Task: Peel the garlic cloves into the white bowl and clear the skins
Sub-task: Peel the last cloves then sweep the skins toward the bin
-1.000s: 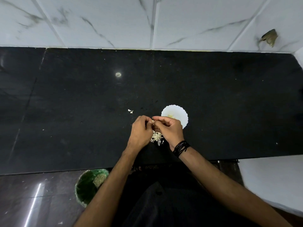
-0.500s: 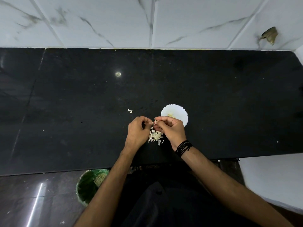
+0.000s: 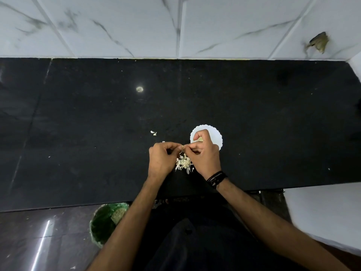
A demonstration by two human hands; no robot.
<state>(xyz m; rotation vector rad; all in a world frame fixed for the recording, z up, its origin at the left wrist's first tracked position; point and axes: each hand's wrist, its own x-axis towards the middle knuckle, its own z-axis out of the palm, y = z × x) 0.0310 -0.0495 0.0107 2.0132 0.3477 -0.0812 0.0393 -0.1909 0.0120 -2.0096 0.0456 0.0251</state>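
Both hands met over the black tabletop, fingertips together. My left hand and right hand each had fingers curled, pinching a small garlic clove between them; I could barely make it out. Directly under the hands lay a pile of garlic skins. Just beyond the right hand sat the white bowl, its near side covered by that hand's knuckles. A stray skin scrap lay just beyond the left hand. Below the left forearm, on the floor, stood a green bin.
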